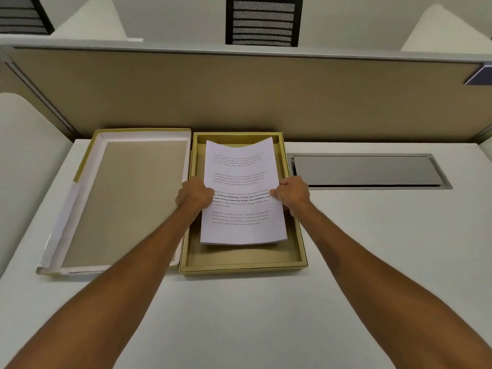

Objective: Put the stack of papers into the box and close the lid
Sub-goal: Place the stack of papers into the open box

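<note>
Two bare forearms reach forward over the white desk (346,262). The left hand (195,194) and the right hand (291,193) each grasp one long edge of the stack of papers (242,209), which hangs over the open box (241,266), sagging at its far end. If one side is let go first, sheets may slide apart or catch the box wall. The lid (125,198) lies upturned just beside the box. A beige partition (239,97) closes the desk behind.

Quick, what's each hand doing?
Left hand: closed on the stack of papers' left edge.
Right hand: closed on its right edge.
</note>
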Available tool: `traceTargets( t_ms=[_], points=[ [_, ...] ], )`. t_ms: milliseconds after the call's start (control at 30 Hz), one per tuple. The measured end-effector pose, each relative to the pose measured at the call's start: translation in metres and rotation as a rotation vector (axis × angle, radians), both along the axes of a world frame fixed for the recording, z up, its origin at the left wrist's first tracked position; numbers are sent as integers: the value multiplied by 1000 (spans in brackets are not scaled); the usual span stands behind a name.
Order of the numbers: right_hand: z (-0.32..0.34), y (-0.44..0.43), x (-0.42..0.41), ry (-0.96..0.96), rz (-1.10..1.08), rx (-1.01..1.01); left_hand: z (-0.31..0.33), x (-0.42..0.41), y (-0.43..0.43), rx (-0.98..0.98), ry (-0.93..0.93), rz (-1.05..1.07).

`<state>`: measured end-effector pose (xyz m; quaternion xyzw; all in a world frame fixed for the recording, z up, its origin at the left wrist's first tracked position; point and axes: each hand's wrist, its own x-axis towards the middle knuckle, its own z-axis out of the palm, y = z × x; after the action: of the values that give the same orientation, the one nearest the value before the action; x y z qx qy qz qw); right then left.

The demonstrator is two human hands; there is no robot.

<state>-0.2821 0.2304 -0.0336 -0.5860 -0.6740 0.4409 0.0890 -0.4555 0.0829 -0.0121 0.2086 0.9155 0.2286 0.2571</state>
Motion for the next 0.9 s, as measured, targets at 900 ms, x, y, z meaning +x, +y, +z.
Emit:
traceTargets(
  t_ms=[900],
  points=[
    [23, -52, 27, -84, 70, 441, 9, 45, -126, 547, -98, 596]
  ],
)
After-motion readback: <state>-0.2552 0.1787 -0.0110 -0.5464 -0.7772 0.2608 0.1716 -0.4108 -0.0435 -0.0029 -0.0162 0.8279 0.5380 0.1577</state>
